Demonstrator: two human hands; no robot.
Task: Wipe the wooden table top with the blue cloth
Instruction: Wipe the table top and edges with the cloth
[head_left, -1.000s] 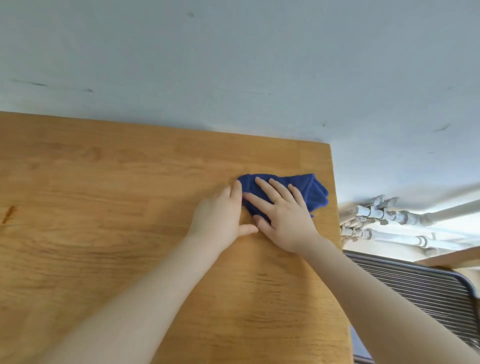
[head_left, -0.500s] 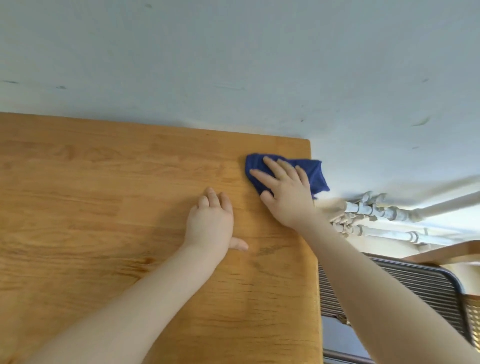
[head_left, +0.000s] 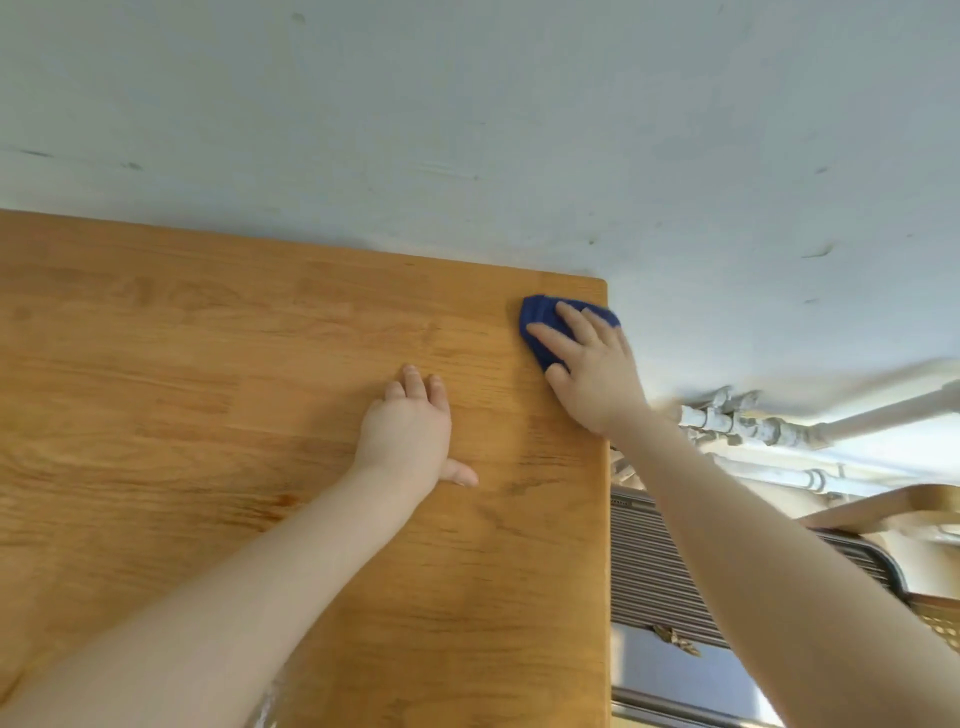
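At the far right corner of the wooden counter (head_left: 218, 364), the right hand (head_left: 587, 369) is pressing flat and open on the blue cloth (head_left: 540, 322); unwiped wood is stretching leftward, where the left hand (head_left: 410, 431) is resting open, empty.

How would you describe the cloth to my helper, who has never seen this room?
Find the wooden table top against the pale wall and go to its far right corner. There the right hand presses flat on a bunched blue cloth, the only blue thing on the wood.
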